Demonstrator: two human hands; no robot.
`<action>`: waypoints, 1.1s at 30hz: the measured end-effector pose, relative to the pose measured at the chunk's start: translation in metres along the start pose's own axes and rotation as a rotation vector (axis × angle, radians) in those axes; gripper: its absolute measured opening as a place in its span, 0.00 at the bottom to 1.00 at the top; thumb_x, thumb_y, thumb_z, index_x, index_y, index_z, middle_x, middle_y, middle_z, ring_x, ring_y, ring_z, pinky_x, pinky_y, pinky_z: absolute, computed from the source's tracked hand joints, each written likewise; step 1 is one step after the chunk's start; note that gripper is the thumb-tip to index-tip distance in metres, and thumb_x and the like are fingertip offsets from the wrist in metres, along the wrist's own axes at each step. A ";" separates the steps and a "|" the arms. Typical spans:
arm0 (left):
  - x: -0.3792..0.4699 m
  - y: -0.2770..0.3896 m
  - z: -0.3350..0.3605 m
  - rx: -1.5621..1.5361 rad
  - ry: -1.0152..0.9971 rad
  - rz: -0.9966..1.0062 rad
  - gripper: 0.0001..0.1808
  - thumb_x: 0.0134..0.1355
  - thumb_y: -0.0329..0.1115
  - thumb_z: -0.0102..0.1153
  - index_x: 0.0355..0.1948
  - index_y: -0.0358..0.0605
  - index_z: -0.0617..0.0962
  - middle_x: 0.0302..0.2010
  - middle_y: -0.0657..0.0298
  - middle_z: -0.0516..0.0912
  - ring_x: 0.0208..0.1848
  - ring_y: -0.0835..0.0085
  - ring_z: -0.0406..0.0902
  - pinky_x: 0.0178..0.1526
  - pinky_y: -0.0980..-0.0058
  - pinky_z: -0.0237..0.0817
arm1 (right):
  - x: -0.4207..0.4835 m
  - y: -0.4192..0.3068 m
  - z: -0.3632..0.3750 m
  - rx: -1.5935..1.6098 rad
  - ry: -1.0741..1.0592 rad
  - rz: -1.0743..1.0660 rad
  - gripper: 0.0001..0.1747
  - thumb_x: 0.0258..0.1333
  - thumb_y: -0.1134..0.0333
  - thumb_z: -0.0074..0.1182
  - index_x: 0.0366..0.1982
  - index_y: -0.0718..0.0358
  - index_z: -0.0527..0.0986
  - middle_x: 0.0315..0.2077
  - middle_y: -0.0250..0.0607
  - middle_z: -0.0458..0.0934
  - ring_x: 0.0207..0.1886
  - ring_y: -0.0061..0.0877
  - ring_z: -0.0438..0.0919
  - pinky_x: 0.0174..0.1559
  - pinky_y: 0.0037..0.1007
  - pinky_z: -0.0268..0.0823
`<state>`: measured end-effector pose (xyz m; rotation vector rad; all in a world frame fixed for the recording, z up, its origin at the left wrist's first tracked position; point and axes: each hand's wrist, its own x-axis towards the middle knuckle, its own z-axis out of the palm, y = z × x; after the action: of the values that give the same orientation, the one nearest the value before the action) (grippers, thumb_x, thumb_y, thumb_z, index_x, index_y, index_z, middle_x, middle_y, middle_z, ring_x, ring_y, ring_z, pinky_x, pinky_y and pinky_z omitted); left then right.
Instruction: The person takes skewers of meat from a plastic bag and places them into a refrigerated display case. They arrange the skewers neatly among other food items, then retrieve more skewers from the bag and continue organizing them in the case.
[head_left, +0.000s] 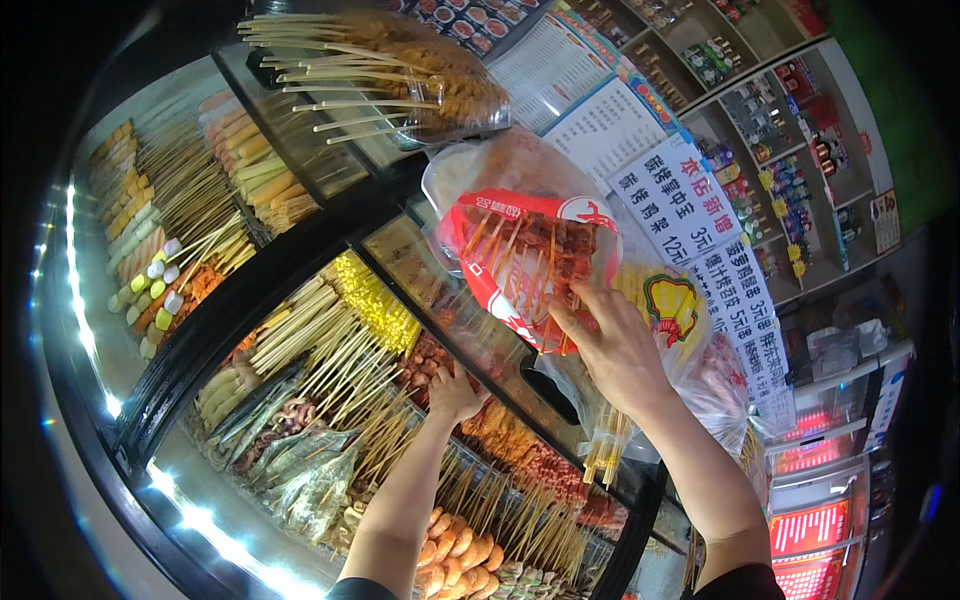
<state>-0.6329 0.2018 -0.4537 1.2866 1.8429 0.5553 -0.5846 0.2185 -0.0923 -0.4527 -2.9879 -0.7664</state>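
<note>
My left hand (452, 395) reaches into a glass display case and is at dark red meat skewers (426, 364); whether its fingers grip any is hidden. Above the case's top, my right hand (619, 341) has its fingers at several browned meat skewers (570, 251). Those lie on a red and white plastic bag (491, 289), their sticks pointing left and down. Whether the right fingers hold a stick or only touch cannot be told. Orange-coated meat skewers (495, 429) and yellow corn skewers (375, 300) lie near my left hand.
A heaped tray of coated skewers (450, 75) stands at the top. The case's black frame (277, 247) curves between two glass sections. Fish (307, 472) and shrimp skewers (457, 555) fill the lower section. Bagged food (667, 300), printed price sheets (667, 187) and shelves (757, 112) are on the right.
</note>
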 end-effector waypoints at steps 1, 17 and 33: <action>0.002 0.000 0.002 0.012 -0.006 -0.003 0.62 0.56 0.74 0.53 0.76 0.44 0.43 0.69 0.37 0.58 0.68 0.42 0.62 0.68 0.53 0.56 | 0.003 0.003 0.004 0.004 -0.044 -0.033 0.26 0.47 0.74 0.58 0.52 0.56 0.75 0.52 0.42 0.72 0.52 0.36 0.72 0.52 0.41 0.69; -0.015 0.010 -0.017 0.009 0.027 -0.012 0.62 0.55 0.76 0.52 0.76 0.45 0.45 0.67 0.39 0.60 0.69 0.44 0.62 0.67 0.53 0.57 | 0.023 0.020 0.032 0.096 0.052 -0.094 0.15 0.48 0.73 0.56 0.41 0.60 0.72 0.44 0.42 0.73 0.45 0.38 0.73 0.47 0.40 0.68; -0.012 0.007 -0.012 -0.006 0.037 0.014 0.62 0.56 0.75 0.53 0.76 0.42 0.45 0.67 0.40 0.62 0.68 0.46 0.64 0.68 0.56 0.55 | -0.001 0.029 -0.015 0.353 0.250 -0.113 0.21 0.48 0.80 0.60 0.47 0.66 0.77 0.39 0.39 0.75 0.44 0.34 0.73 0.49 0.36 0.67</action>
<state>-0.6366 0.1945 -0.4372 1.2943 1.8629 0.5953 -0.5759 0.2352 -0.0658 -0.1598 -2.8394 -0.2611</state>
